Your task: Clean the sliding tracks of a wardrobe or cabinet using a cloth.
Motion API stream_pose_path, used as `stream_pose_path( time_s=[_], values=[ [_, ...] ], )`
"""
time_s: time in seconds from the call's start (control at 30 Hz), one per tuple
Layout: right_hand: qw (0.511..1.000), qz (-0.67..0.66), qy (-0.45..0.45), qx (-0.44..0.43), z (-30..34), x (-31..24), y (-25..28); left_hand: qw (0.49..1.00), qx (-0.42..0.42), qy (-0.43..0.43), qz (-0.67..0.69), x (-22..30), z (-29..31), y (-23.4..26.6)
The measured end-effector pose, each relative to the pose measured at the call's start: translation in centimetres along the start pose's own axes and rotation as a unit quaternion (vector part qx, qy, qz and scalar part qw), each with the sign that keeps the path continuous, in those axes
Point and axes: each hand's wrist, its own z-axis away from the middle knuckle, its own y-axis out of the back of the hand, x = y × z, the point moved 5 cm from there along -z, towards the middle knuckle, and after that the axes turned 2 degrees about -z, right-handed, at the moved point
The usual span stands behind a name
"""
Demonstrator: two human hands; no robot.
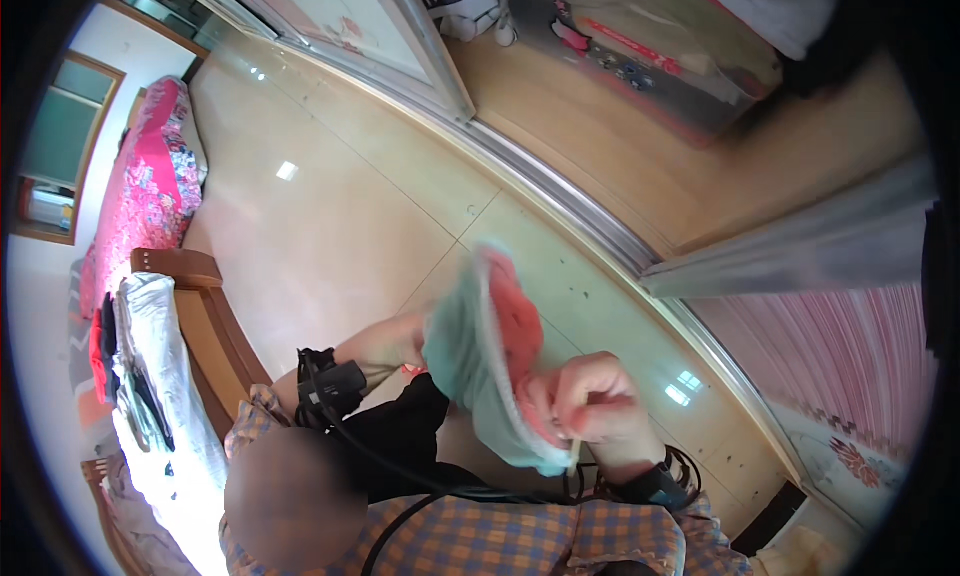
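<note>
A soft green cloth piece with a red-pink lining and a pale rim (495, 361), cap-like in shape, is held up in front of my chest; its exact kind is unclear. At its lower right edge my right hand (595, 401) is closed, thumb and fingers pinching the rim. A thin pale strip (573, 454) hangs down from there. My left hand (405, 338) reaches the left side of the cloth, with its fingers hidden behind it. The cloth's upper end is blurred by motion.
An open sliding-door cabinet (560, 141) holds a clear plastic storage box (690, 76). Its metal track (570, 206) crosses the tiled floor (330, 176). At left, clothes (160, 336) drape over a wooden bed end (215, 326). Black cables (385, 466) run across my front.
</note>
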Motion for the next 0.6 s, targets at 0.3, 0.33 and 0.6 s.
stream_pose_path(
  time_s=[0.3, 0.33, 0.6],
  values=[
    [0.994, 0.007, 0.088, -0.065, -6.1, -2.9, -4.4, 0.982, -0.16, 0.099, 0.023, -7.8, -4.7, 3.5],
    [0.989, 0.021, 0.142, 0.042, -6.8, -2.2, -3.3, 0.972, -0.158, 0.117, 0.129, -7.3, -4.4, 3.4],
    [0.96, 0.201, -0.001, 0.197, -13.0, 1.6, 1.1, 0.852, -0.252, 0.136, 0.439, -3.3, -4.1, 5.9]
  ],
)
